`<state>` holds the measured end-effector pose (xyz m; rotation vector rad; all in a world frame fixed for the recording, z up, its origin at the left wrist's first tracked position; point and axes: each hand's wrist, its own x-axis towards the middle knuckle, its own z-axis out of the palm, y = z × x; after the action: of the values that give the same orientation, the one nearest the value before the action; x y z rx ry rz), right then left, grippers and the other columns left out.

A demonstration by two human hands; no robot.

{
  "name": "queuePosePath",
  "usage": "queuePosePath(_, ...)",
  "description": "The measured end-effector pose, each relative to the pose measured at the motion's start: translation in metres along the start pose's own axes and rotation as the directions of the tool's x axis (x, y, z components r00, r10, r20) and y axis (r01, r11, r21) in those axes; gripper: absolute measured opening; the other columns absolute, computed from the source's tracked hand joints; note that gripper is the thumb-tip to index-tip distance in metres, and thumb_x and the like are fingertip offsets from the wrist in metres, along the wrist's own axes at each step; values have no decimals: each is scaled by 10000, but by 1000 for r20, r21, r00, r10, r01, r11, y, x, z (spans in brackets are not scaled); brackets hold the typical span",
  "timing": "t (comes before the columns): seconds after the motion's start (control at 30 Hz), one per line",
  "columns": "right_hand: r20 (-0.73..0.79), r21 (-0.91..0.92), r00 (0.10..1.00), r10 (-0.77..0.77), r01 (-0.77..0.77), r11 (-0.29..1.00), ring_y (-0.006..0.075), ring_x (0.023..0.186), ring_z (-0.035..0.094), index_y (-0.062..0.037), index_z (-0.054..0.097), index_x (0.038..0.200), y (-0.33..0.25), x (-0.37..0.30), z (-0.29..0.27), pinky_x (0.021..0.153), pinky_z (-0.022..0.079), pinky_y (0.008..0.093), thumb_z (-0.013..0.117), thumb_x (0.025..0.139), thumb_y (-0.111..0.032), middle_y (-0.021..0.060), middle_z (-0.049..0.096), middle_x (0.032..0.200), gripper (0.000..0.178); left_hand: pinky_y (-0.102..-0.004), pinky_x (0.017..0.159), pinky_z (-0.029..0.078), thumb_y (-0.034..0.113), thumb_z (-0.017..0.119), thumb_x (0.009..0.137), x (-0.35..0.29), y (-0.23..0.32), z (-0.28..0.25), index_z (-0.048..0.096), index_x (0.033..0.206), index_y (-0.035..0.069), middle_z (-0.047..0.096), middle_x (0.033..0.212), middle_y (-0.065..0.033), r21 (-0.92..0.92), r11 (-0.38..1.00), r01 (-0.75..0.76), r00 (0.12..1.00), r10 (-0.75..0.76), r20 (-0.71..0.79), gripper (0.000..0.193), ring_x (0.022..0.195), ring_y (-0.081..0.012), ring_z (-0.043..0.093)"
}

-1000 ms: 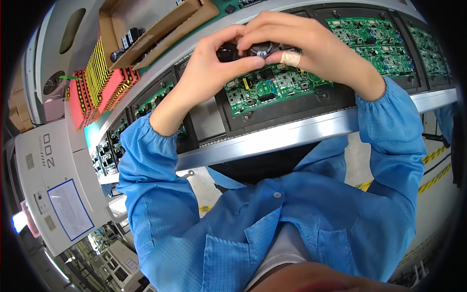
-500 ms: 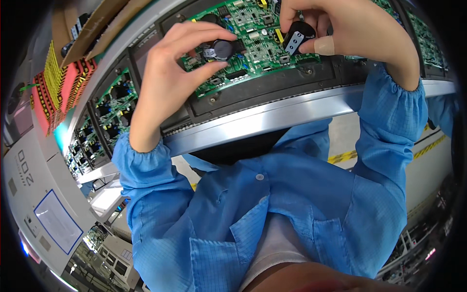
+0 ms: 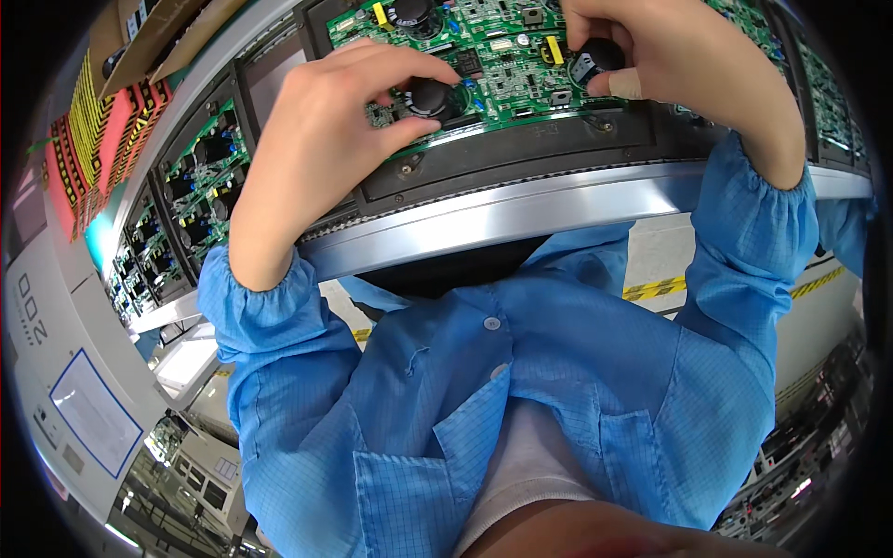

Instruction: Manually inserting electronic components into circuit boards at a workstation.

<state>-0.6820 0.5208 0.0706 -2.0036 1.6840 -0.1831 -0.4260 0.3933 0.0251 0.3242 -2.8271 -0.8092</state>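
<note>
A green circuit board (image 3: pixel 521 112) lies in a black tray frame (image 3: pixel 521 149) in front of me. My left hand (image 3: pixel 321 126) pinches a round black capacitor (image 3: pixel 433 99) between thumb and fingers, low against the board. Farther right, my right hand (image 3: pixel 665 56) grips a second black capacitor (image 3: pixel 597 65) with a pale stripe on its side. It stands slightly tilted at the board; whether its leads are seated is hidden. A third large black capacitor (image 3: pixel 414 15) stands upright on the board beyond my left hand. Small yellow and blue parts surround them.
A metal rail (image 3: pixel 502 214) runs along the near side of the line. More populated boards (image 3: pixel 206 163) sit in frames to the left, others (image 3: pixel 828 84) to the right. Open cardboard boxes (image 3: pixel 149 42) and red-yellow striped strips (image 3: pixel 102 149) stand at the far left.
My right hand has turned its capacitor from lying tilted to nearly upright, down at the board. The left capacitor also stands straighter, its top now facing up. The view has shifted slightly.
</note>
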Motion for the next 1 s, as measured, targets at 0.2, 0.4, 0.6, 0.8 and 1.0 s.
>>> queuePosePath(0.2, -100, -12, 995, 11, -12, 1000, 355, 812, 656, 21, 628, 870, -4, -2, 9, 746, 536, 394, 843, 693, -66, 160, 637, 835, 292, -332, 719, 547, 65, 858, 701, 1, 1, 7, 756, 1114, 98, 721, 988, -83, 51, 998, -37, 998, 40, -57, 426, 739, -219, 628)
queuePosePath(0.4, -59, 52, 982, 179, -176, 983, 368, 876, 663, 19, 631, 884, -20, -1, 6, 793, 545, 403, 841, 722, -85, 162, 648, 879, 285, -431, 818, 554, 33, 815, 759, 0, 7, 11, 707, 1119, 77, 702, 984, -126, 68, 997, -22, 996, 28, -80, 379, 936, -350, 675)
queuePosePath(0.6, -69, -14, 991, 110, -111, 994, 365, 961, 650, -2, 629, 949, -23, -6, 10, 850, 530, 414, 817, 770, -95, 156, 645, 964, 276, -446, 833, 539, 38, 783, 794, -2, 13, 10, 674, 1105, 62, 672, 964, -121, 177, 981, -79, 992, 95, -88, 331, 975, -350, 646)
queuePosePath(0.8, -215, -88, 976, 41, -61, 994, 382, 901, 669, -19, 661, 1057, -23, -14, 7, 792, 539, 414, 843, 790, -233, 152, 674, 966, 388, -452, 823, 540, 26, 778, 793, -8, 21, 13, 659, 1101, 58, 667, 967, -118, 132, 989, 61, 991, -44, -130, 332, 968, -353, 641)
queuePosePath(1.0, -812, 182, 574, 105, 80, 980, 60, 715, 598, -15, 708, 1056, 23, -38, -16, 616, 457, 210, 673, 945, -112, -5, 672, 853, 151, -456, 819, 530, -1, 767, 779, -5, 19, 13, 646, 1101, 38, 653, 972, -144, 91, 996, 24, 993, -13, -114, 346, 974, -367, 631)
